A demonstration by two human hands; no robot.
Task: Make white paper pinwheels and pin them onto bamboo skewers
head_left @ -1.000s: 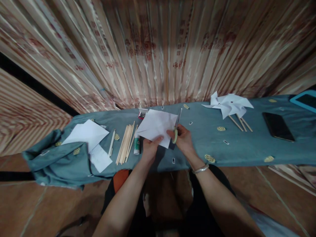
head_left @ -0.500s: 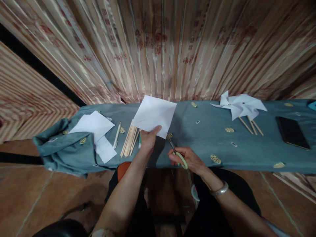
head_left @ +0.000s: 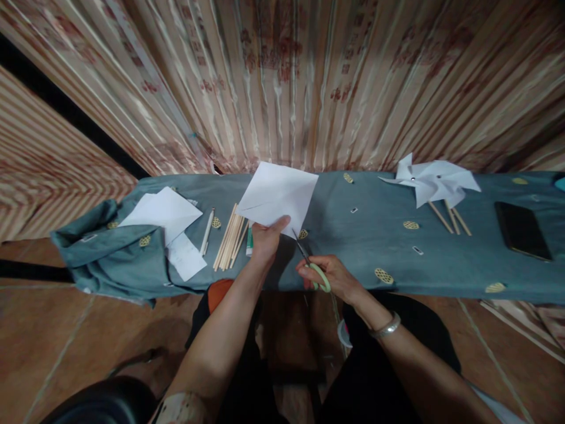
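My left hand (head_left: 265, 241) pinches the near corner of a white square paper sheet (head_left: 278, 194) and holds it up above the blue-grey cloth-covered table (head_left: 353, 247). My right hand (head_left: 330, 277) grips green-handled scissors (head_left: 312, 268), their blades pointing up-left toward the sheet's lower corner, a small gap apart. A silver bangle (head_left: 385, 327) circles my right wrist.
A bundle of wooden sticks (head_left: 228, 237), a pen (head_left: 206, 231) and a glue tube (head_left: 249, 241) lie left of my hands. More white paper (head_left: 163, 215) rests at the left. Paper pinwheels on sticks (head_left: 430, 182) and a black phone (head_left: 521, 231) lie right. A curtain hangs behind.
The right hand pulled the scissors off the paper, down toward the table's near edge. The left hand lifted the sheet higher and farther from me.
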